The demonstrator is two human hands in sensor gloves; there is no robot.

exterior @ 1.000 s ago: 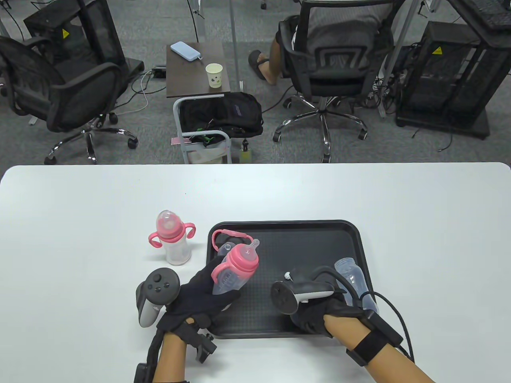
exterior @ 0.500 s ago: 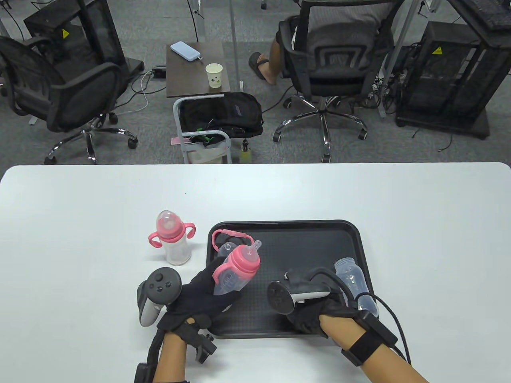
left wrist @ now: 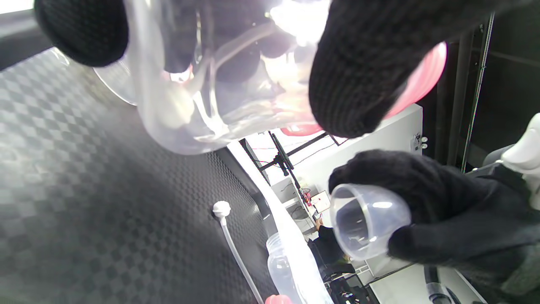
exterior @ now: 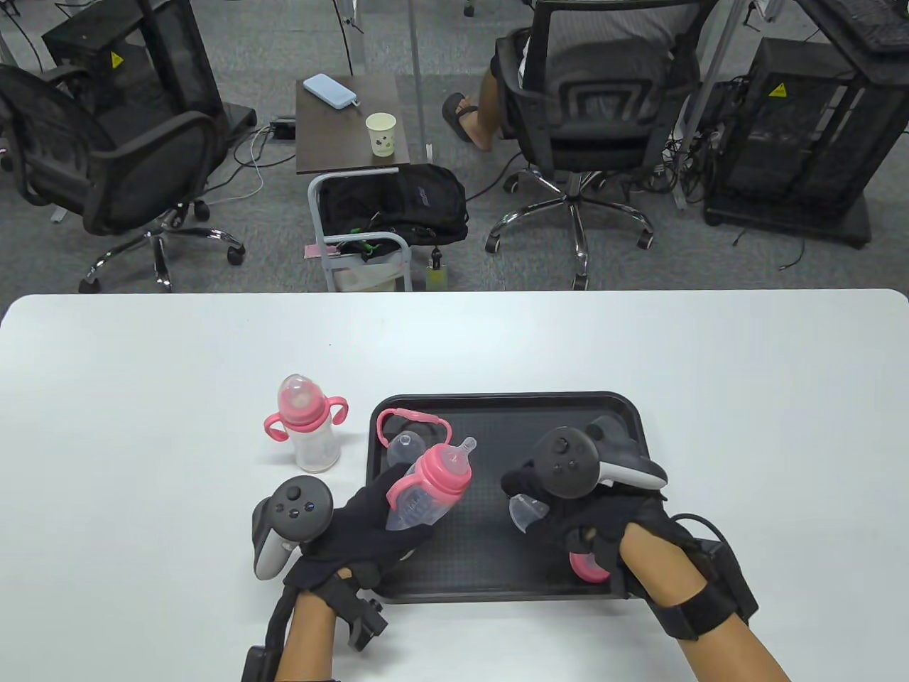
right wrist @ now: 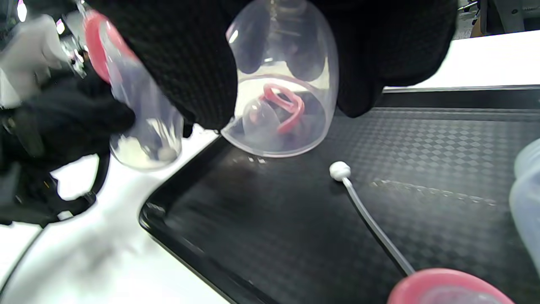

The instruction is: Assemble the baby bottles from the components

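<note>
My left hand (exterior: 398, 522) grips a clear bottle (exterior: 419, 501) with a pink collar and nipple, tilted above the left part of the black tray (exterior: 497, 399). In the left wrist view the bottle (left wrist: 190, 109) fills the top between my gloved fingers (left wrist: 350, 84). To its right, my right hand (exterior: 550, 508) pinches a clear dome cap (exterior: 527, 513); the cap (right wrist: 282, 105) hangs mouth-down over the tray. A pink ring (exterior: 591, 570) lies under my right wrist. A straw with a white weight (right wrist: 340, 171) lies on the tray.
A finished pink-handled bottle (exterior: 309, 426) stands on the white table left of the tray. A pink handle ring (exterior: 412, 418) and another clear cap (exterior: 403, 447) lie in the tray's far left corner. A bare clear bottle (left wrist: 282, 266) lies on the tray, hidden in the table view.
My right hand rose from the tray's near right, turned over and came up holding the clear cap, and it now hides the bare bottle. The left hand's bottle shifted slightly right.
</note>
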